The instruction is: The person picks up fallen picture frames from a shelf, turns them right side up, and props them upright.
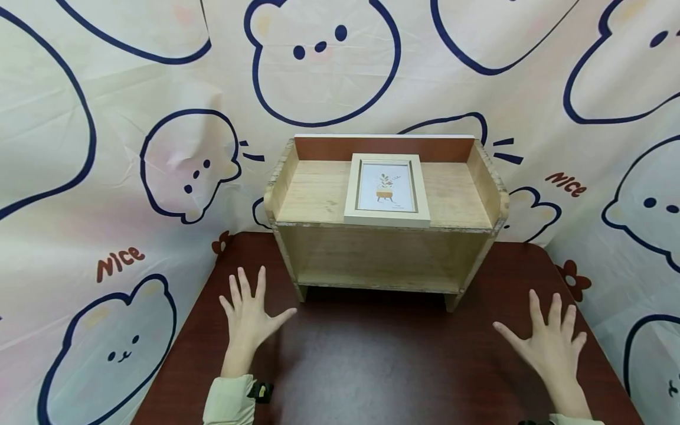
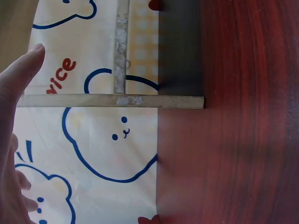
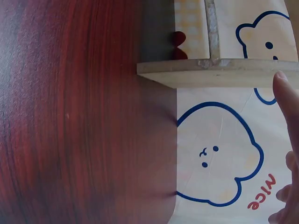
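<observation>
My left hand (image 1: pixel 249 319) is spread wide over the left side of the table, fingers straight, holding nothing. On the right, my right hand (image 1: pixel 549 342) is spread the same way, thumb toward the middle, also holding nothing. Between and beyond them stands a small two-tier wooden shelf (image 1: pixel 319 192), each hand apart from it. A cream picture frame (image 1: pixel 386 219) with a potted-plant print lies face up on its upper tier, overlapping the front edge in this view. In the left wrist view, my thumb (image 2: pixel 28 70) shows beside the shelf's side panel (image 2: pixel 173 101).
The dark reddish-brown table (image 1: pixel 372 366) runs from the shelf toward me. A white cloth (image 1: pixel 180 82) with blue-outlined cartoon bears hangs behind it and along both sides. The shelf has raised side panels (image 1: pixel 489 183) and a brown back strip (image 1: pixel 382 147).
</observation>
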Available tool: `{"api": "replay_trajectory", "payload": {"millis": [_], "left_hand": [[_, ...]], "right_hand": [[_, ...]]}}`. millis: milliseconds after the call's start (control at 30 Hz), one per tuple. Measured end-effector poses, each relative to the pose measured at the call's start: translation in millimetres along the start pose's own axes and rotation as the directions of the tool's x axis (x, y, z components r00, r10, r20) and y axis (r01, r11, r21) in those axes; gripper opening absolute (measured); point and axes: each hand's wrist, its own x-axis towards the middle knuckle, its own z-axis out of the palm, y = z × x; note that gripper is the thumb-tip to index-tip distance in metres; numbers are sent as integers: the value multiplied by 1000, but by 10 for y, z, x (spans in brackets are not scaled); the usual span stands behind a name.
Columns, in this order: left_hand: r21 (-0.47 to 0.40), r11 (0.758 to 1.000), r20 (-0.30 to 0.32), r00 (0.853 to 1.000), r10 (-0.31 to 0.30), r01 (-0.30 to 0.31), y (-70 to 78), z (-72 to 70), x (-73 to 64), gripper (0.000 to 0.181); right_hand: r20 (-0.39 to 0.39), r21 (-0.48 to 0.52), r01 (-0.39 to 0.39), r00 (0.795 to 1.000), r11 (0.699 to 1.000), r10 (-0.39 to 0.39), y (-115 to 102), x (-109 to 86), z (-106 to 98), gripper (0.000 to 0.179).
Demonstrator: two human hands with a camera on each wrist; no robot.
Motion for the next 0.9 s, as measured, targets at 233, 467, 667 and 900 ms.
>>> {"api": "replay_trajectory", "payload": {"millis": [233,467,667,900], "left_hand": [[-42,999,-33,999,20,-21,61,-103,18,113],[-65,995,-110,992,63,-70,160,-226,48,109],[-127,982,-221,969,113,-143,248,-304,79,104],[-195,930,-451,871,197,-312,375,-360,165,91]], "right_hand": [[-49,35,38,998,999,-36,-111,22,-62,100],[-125,60,83,989,995,-75,-227,47,-192,97],[-316,123,188,938,974,-141,-350,58,-308,81],[-447,231,286,880,930,-159,-504,90,-419,59]]}}
